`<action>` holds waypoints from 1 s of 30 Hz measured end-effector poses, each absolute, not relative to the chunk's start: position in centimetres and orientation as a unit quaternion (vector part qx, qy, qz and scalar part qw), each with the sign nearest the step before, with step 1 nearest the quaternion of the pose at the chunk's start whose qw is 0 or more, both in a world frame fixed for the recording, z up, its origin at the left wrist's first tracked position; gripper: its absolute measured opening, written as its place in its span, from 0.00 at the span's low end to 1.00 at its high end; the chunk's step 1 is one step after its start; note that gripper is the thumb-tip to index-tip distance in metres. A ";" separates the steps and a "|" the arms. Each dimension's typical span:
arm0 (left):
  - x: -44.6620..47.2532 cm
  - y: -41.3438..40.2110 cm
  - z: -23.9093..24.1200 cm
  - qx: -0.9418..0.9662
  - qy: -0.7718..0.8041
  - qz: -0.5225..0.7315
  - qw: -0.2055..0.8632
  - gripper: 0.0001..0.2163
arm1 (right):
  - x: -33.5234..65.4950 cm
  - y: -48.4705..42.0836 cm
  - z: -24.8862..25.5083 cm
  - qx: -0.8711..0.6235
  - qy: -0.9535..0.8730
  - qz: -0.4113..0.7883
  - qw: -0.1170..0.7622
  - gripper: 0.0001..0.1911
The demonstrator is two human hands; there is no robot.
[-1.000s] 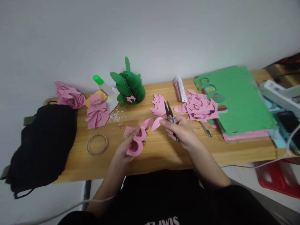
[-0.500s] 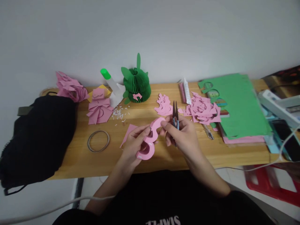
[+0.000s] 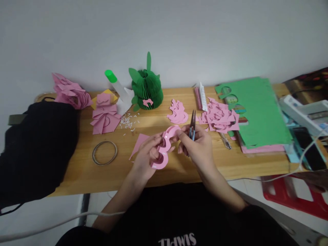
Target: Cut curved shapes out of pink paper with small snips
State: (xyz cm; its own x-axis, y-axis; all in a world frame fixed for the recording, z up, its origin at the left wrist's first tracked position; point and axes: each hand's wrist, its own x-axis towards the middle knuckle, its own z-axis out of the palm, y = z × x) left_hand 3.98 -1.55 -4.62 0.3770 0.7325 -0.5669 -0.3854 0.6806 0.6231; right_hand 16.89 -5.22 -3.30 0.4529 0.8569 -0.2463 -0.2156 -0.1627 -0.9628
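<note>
A curved, scalloped stack of pink paper (image 3: 164,147) is held between both hands above the front of the table. My left hand (image 3: 146,155) grips its lower left side, fingers closed around it. The thumb of my right hand (image 3: 196,145) pinches the upper right end. That same hand also keeps a pair of scissors (image 3: 192,126) with blue handles, dark blades pointing away from me. Just behind my left hand lies a pink paper sheet (image 3: 139,143). Several cut pink pieces (image 3: 177,112) rest beyond the scissors.
Behind stands a green honeycomb paper figure (image 3: 147,89). Left are a glue stick (image 3: 114,82), a tape ring (image 3: 104,153), folded pink paper (image 3: 106,119) and a black bag (image 3: 41,147). Right are pink scraps (image 3: 220,116), a cutter knife (image 3: 226,140), green sheets (image 3: 258,112) and a phone (image 3: 307,147).
The pink paper stack has tilted slightly, and its lower end sits a little higher. Both hands keep their hold. The whole view has shifted slightly.
</note>
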 end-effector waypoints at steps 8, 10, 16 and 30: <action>4.2 -1.6 -5.3 0.220 0.482 0.356 0.770 0.11 | 16.7 -5.5 -3.7 -0.594 -0.241 0.467 0.609 0.13; 4.1 -1.6 -5.5 0.226 0.483 0.353 0.769 0.11 | 16.8 -5.4 -3.8 -0.584 -0.241 0.475 0.613 0.14; 3.8 -1.6 -5.5 0.232 0.490 0.339 0.769 0.11 | 16.9 -5.3 -3.8 -0.566 -0.243 0.490 0.617 0.15; 4.0 -1.5 -5.3 0.255 0.522 0.325 0.746 0.05 | 16.8 -5.0 -3.8 -0.545 -0.234 0.498 0.633 0.14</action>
State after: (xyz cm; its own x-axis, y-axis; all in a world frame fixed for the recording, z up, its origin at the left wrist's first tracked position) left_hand 3.96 -1.49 -5.27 0.2426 0.7517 -0.6133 -0.2189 0.6583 0.7203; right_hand 16.79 -4.96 -3.84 0.3938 0.8854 -0.2471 -0.3758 -0.0903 -0.9223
